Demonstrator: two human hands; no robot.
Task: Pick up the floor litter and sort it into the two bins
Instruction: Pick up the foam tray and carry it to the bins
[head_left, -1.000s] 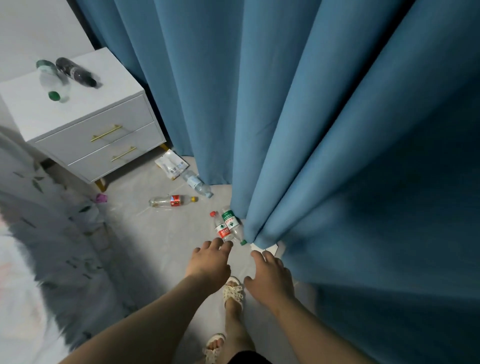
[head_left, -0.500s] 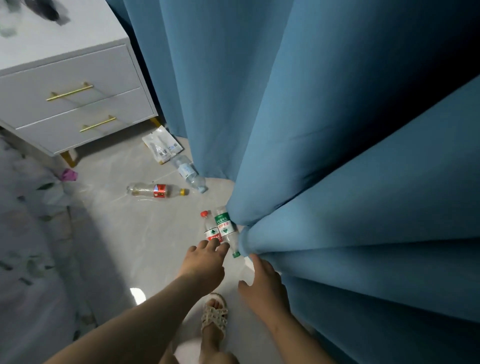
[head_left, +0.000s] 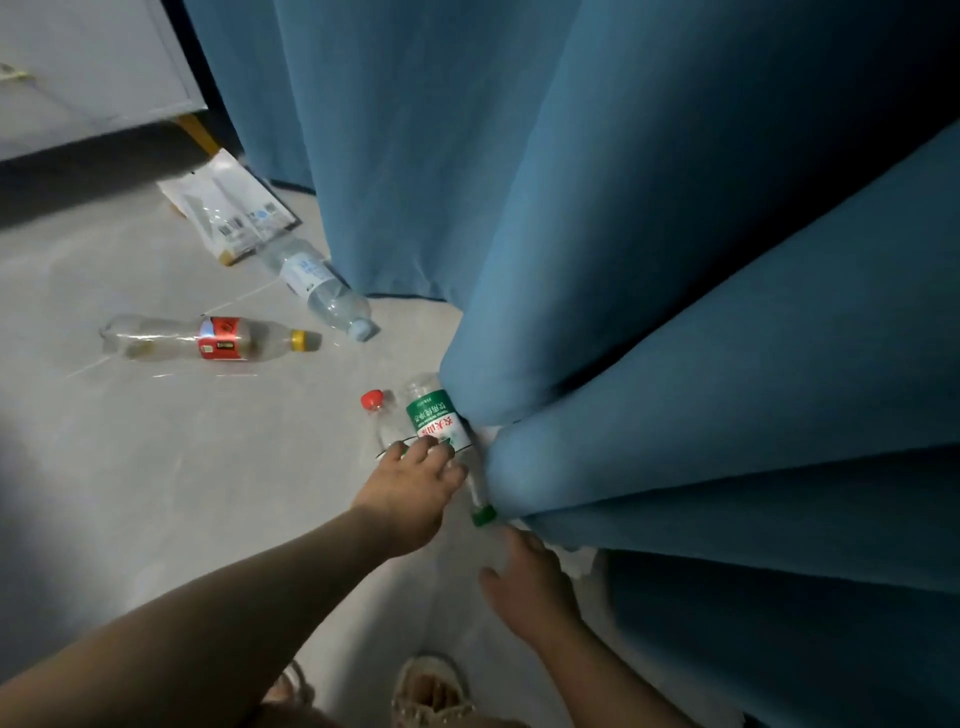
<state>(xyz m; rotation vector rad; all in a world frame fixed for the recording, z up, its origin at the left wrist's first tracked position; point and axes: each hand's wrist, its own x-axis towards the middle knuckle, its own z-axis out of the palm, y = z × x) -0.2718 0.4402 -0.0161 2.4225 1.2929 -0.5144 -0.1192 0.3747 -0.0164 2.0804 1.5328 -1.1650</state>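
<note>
Two empty plastic bottles lie side by side on the grey floor at the curtain's hem: a green-label bottle (head_left: 435, 420) with a green cap, and a smaller red-cap bottle (head_left: 376, 417). My left hand (head_left: 410, 491) reaches over them, its fingertips touching both bottles' lower parts. My right hand (head_left: 530, 577) hovers open just below the green cap, holding nothing. Farther left lie a red-label bottle (head_left: 208, 340) with a yellow cap, a clear bottle (head_left: 322, 291) with a pale blue cap, and a flat plastic package (head_left: 228, 208). No bin is in view.
A heavy blue curtain (head_left: 675, 260) fills the right side, and its folds overhang the green-label bottle. A white scrap (head_left: 583, 561) peeks from under the hem. A white nightstand (head_left: 78, 78) stands at the upper left. My sandalled foot (head_left: 431, 691) is at the bottom.
The view has dropped closer to the floor. My left hand has moved forward onto the two bottles, and my right hand has closed in on the green cap.
</note>
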